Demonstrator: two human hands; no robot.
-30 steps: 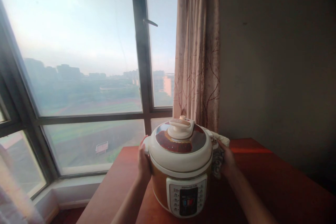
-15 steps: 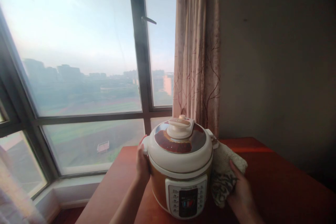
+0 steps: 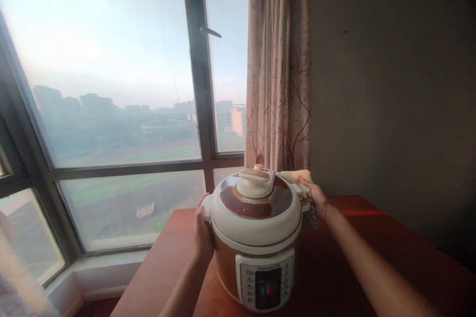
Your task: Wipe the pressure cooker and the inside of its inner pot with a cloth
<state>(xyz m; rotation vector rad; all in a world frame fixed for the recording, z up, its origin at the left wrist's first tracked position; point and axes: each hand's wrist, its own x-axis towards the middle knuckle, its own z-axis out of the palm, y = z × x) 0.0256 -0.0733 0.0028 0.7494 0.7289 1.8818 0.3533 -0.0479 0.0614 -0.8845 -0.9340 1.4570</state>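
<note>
An electric pressure cooker (image 3: 256,233), white and brown with its lid on, stands upright on the reddish table. On its left side my left hand (image 3: 203,230) is closed around the white side handle, the fingers partly hidden behind it. My right hand (image 3: 316,195) is at the back right of the cooker, closed on a cloth (image 3: 295,175). Pale fabric shows along the lid's rear edge, and a dark patterned part hangs below the right handle. The lid knob (image 3: 255,182) and the front control panel (image 3: 266,282) face me.
The reddish table (image 3: 159,257) reaches under and behind the cooker. A large window (image 3: 122,124) is at the left, with a low sill (image 3: 104,267). Behind the cooker hangs a patterned curtain (image 3: 278,69), and a dark wall (image 3: 383,89) is at the right.
My right hand has moved up and away from me with the cloth, from the cooker's right front side to its back right. My left hand and the cooker stay in place.
</note>
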